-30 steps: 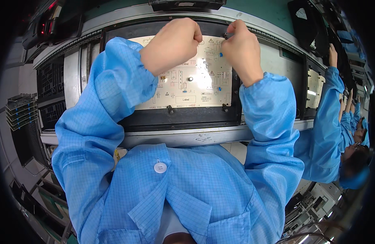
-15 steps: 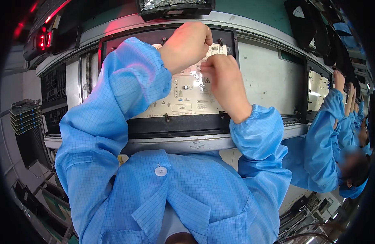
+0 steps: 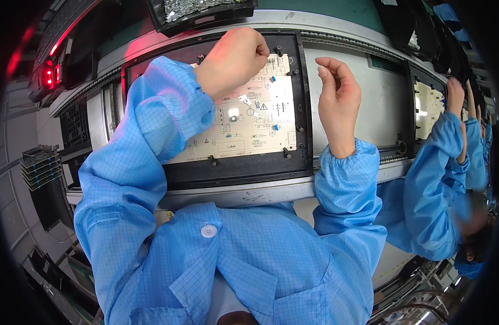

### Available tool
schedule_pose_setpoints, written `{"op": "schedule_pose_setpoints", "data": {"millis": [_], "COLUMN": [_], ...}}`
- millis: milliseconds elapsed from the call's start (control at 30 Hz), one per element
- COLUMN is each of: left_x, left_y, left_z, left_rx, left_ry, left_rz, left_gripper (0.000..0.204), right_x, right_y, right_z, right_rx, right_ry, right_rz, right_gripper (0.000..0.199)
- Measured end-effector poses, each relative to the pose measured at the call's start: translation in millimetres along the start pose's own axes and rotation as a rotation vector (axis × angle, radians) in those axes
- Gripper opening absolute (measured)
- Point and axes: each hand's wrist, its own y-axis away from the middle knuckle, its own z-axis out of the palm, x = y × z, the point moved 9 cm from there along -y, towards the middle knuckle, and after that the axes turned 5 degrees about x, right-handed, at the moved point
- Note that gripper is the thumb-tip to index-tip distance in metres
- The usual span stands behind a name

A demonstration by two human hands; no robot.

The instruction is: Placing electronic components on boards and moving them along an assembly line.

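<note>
One sleeve [image 3: 146, 111] part-hides the board [image 3: 248, 127]; a bin [image 3: 227, 13] stands beyond

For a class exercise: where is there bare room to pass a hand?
The grey panel between the black frame and rightmost board is bare, right of the right hand. Crowded: the circuit board, parts on it, left hand above.

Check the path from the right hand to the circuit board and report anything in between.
Only the black frame's right border, with its short posts, lies between the right hand and the circuit board. Nothing else visible stands there; the left hand covers some of the board's far side.
</note>
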Motion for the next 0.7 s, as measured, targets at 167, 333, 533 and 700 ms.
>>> {"op": "schedule_pose_setpoints", "data": {"millis": [167, 333, 533, 700], "left_x": [1.4, 8.0, 12.2, 10.2], "left_y": [-0.9, -4.5, -3.1, -8.0], "left_z": [-1.0, 1.2, -2.1, 6.0], "left_rx": [0.012, -0.017, 0.032, 0.005], "left_ry": [0.009, -0.008, -0.061, -0.182], "left_rz": [-0.031, -0.039, -0.009, 0.048], "left_gripper": [0.013, 0.011, 0.013, 0.012], "right_x": [1.1, 3.0, -0.7, 10.0], "right_y": [-0.7, -0.9, -3.0, -10.0], "right_z": [3.2, 3.6, 5.9, 12.2], "right_rx": [-0.017, -0.015, -0.025, -0.092], "right_ry": [0.018, 0.006, -0.049, -0.046], "right_rz": [0.019, 0.032, 0.075, 0.183], "right_gripper": [0.013, 0.013, 0.010, 0.011]}}
